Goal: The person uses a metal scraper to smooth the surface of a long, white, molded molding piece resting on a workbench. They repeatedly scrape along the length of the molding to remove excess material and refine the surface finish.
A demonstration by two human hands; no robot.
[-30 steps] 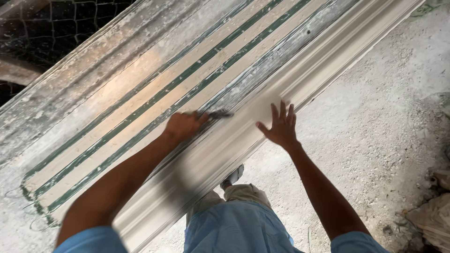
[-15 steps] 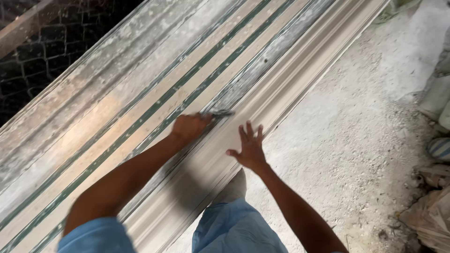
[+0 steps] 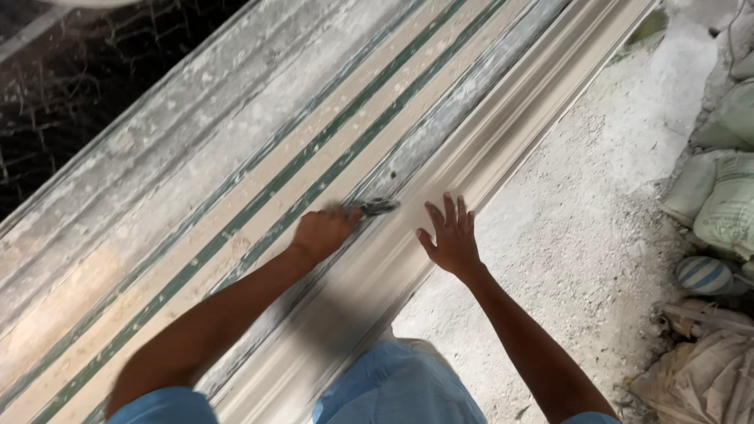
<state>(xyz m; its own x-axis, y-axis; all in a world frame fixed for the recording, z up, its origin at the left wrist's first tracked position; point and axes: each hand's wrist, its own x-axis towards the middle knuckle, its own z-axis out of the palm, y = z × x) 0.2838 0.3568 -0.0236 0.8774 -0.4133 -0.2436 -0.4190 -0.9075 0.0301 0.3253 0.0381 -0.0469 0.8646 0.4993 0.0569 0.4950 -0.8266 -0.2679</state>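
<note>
Left hand clenched on a small dark tool at the white moulding along the bench; right hand flat, released: best keep strokes along the groove.

Sacks right of moulding — perhaps apart.

Both arms are bare below short light-blue sleeves. Light-blue trousers cover the legs (dusty-looking at the knee).

Dusty concrete floor (sacks piled right), wire mesh behind.
</note>
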